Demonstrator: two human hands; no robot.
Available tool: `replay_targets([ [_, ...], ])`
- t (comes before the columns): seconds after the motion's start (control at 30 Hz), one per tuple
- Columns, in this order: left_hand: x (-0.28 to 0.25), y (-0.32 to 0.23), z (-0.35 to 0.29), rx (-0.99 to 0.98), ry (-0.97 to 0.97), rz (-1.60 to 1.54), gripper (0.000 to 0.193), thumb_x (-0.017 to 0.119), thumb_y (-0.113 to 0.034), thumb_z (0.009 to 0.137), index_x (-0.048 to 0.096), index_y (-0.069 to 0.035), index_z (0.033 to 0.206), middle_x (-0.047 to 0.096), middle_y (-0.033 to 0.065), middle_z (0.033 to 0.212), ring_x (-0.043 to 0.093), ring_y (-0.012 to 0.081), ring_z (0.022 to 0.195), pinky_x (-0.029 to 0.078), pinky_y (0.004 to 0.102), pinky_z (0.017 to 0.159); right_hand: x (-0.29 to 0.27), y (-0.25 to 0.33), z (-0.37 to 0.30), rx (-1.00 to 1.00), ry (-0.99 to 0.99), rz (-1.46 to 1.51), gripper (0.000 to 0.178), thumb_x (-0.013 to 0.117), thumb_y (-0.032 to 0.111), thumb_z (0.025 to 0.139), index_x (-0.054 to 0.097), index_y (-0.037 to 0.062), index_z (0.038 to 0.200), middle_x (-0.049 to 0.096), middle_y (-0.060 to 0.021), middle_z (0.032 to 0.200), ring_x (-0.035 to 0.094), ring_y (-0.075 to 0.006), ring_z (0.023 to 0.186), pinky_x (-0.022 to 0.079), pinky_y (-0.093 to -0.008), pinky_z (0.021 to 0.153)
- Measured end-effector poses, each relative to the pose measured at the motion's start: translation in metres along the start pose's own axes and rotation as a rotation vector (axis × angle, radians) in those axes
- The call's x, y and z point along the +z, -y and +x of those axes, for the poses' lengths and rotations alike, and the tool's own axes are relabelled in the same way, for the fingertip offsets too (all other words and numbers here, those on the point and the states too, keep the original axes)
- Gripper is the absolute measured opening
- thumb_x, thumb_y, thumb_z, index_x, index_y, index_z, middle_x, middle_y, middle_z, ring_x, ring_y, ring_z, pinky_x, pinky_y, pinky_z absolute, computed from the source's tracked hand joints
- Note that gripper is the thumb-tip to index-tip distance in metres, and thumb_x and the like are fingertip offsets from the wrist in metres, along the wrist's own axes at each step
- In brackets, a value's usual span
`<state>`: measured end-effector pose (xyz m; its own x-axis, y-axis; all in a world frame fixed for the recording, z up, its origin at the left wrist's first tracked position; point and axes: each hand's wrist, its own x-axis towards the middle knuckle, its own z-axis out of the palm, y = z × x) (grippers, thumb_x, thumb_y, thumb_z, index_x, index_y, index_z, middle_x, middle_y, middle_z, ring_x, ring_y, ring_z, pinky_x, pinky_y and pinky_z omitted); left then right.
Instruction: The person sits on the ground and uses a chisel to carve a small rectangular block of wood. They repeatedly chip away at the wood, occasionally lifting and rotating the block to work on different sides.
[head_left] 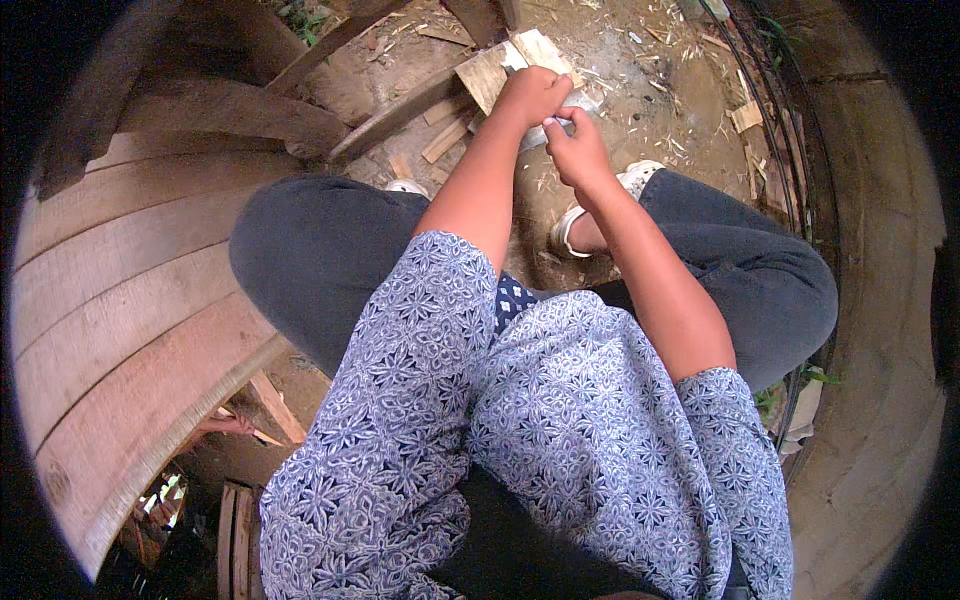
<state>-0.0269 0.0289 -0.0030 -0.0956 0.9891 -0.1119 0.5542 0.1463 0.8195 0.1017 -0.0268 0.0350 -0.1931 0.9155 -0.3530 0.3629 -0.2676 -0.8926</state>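
My left hand [534,97] is closed in a fist in front of a pale wooden board [486,78]. A small dark tip shows beside its knuckles, against the board; I cannot tell what it belongs to. My right hand [579,150] is just nearer and to the right, its thumb and fingers pinched together against the left hand's fingertips. Whatever lies between the fingers is hidden or too small to name. Under and beside the hands a flat whitish-grey piece [538,136] shows on the ground.
Wood shavings and splinters [665,100] litter the dirt floor. Loose wooden strips [446,138] lie left of the hands. A plank bench [150,250] and timber beams [215,110] stand at left. Dark cables [790,150] run along the right, beside a brown wall [880,250]. My white shoes [570,232] are below.
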Motion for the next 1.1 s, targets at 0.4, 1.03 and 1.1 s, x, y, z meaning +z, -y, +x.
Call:
replay_targets([
  [0.4, -0.005, -0.003, -0.01, -0.052, 0.02, -0.074, 0.049, 0.053, -0.042, 0.091, 0.065, 0.002, 0.072, 0.061, 0.0213, 0.064, 0.061, 0.0319, 0.058, 0.047, 0.0449, 0.061, 0.003, 0.008, -0.01, 0.096, -0.041, -0.041, 0.027, 0.062, 0.022, 0.09, 0.061, 0.0042, 0.11, 0.068, -0.0214, 0.103, 0.066, -0.0319, 0.095, 0.049, -0.0397, 0.083],
  [1.03, -0.009, -0.004, -0.006, -0.01, -0.026, -0.086, 0.049, 0.057, -0.04, 0.088, 0.06, 0.003, 0.065, 0.055, 0.0172, 0.054, 0.053, 0.0236, 0.049, 0.044, 0.0421, 0.054, 0.009, 0.008, -0.01, -0.015, -0.059, -0.053, 0.025, 0.06, 0.025, 0.095, 0.059, 0.0071, 0.113, 0.057, -0.0012, 0.069, 0.046, -0.0092, 0.053, 0.036, -0.0293, 0.048],
  [1.1, -0.009, -0.007, -0.008, -0.044, -0.038, -0.135, 0.05, 0.056, -0.04, 0.088, 0.06, 0.003, 0.065, 0.054, 0.0179, 0.054, 0.052, 0.0242, 0.049, 0.044, 0.0423, 0.054, 0.006, 0.012, -0.01, 0.026, -0.052, -0.089, 0.025, 0.06, 0.024, 0.095, 0.059, 0.0074, 0.113, 0.056, -0.0013, 0.068, 0.046, -0.0093, 0.053, 0.036, -0.0292, 0.047],
])
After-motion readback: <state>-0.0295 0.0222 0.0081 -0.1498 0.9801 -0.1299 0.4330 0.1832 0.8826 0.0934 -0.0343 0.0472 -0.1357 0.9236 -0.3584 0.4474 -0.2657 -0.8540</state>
